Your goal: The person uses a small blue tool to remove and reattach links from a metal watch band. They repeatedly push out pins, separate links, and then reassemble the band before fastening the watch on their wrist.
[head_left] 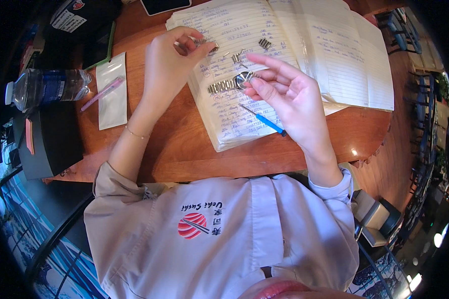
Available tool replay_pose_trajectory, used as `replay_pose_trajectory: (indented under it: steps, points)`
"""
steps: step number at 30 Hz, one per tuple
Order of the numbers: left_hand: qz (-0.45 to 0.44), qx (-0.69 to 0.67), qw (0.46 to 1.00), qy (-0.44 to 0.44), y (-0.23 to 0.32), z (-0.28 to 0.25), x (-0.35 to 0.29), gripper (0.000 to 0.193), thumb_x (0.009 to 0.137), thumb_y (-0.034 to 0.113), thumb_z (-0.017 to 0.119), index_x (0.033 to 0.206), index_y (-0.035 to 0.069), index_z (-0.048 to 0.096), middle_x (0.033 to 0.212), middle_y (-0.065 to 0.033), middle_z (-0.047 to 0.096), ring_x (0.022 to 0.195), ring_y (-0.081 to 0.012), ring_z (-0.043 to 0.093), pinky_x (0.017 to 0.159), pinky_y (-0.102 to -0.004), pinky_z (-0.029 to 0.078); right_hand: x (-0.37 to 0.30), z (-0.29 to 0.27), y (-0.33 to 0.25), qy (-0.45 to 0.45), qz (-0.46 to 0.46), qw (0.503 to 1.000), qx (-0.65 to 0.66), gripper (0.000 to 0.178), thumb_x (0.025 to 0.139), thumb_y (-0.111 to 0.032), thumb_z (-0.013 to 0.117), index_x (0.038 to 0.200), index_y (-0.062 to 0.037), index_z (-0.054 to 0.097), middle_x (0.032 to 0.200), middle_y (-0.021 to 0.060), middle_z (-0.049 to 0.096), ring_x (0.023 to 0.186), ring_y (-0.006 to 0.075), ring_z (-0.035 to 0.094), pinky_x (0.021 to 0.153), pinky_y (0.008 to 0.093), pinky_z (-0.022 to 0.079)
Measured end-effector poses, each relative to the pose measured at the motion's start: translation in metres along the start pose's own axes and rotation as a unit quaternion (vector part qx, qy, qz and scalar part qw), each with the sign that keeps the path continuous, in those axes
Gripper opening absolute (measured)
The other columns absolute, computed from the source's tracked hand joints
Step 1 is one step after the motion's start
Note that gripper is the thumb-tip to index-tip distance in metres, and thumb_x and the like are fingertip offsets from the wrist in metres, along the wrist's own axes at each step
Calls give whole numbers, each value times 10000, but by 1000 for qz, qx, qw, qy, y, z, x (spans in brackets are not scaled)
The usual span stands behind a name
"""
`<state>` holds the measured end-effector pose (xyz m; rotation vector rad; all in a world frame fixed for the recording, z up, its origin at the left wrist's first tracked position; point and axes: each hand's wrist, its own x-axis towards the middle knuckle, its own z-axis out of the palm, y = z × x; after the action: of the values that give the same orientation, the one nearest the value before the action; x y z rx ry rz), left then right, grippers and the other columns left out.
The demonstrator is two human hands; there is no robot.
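An open lined notebook with handwriting lies under the parts of a metal wristwatch. The watch has a dark dial and a silver band section stretching to its left. My left hand is closed, with a small silver watch band link at its thumb and fingertips. Over the watch, my right hand pinches thumb and fingers together; a thin pale sliver shows by the tips, too small to name. Small metal pieces and a short band piece rest on the page. A blue-handled screwdriver lies below the watch.
The wooden table curves along my front. On its left are a water bottle, a pink pen on a white sleeve, and a black bag. A phone-like device sits at the far edge.
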<state>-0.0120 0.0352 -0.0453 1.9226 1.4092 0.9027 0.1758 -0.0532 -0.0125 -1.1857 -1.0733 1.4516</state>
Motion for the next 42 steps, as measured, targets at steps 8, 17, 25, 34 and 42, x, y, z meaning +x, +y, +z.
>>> replay_pose_trajectory:
  steps: [8, 17, 25, 34, 42]
  points:
    - [37, -144, 986, -71, 48, -13, -49, 209, 800, 149, 660, 959, 13, 664, 834, -82, 634, 710, -125, 574, 579, -232, 420, 1, 13, -3, -9, 68, 993, 92, 157, 907, -88, 525, 1010, 29, 501, 887, 123, 644, 813, 155, 647, 713, 233, 527]
    - [-108, -259, 954, -105, 30, -19, -52, 197, 854, 113, 618, 974, -40, 642, 866, -69, 639, 781, -90, 572, 662, -211, 444, 6, 22, 5, -3, 4, 1000, -9, 131, 851, -118, 612, 911, -8, 573, 846, 69, 645, 762, 152, 623, 676, 265, 514]
    - [-139, -164, 962, -166, 5, -36, -49, 176, 879, 129, 559, 901, -42, 597, 731, -32, 607, 676, -75, 544, 610, -201, 424, 14, -3, 7, -26, -238, 790, -564, 219, 679, -181, 714, 876, -106, 655, 934, 17, 544, 935, 200, 497, 786, 347, 382]
    - [-168, -148, 956, -191, 7, -34, -52, 170, 848, 122, 599, 876, -45, 616, 693, -18, 598, 612, -48, 496, 544, -204, 395, 25, 16, 20, -71, -304, 745, -589, 189, 714, -190, 672, 852, -83, 601, 940, 17, 540, 952, 182, 494, 838, 351, 341]
    - [-172, -164, 948, -212, 11, -30, -55, 175, 872, 128, 577, 936, -31, 609, 722, -3, 597, 622, -36, 512, 538, -176, 399, 24, 13, 23, -60, -351, 742, -568, 180, 735, -185, 650, 886, -111, 587, 823, -6, 584, 883, 178, 545, 879, 391, 333]
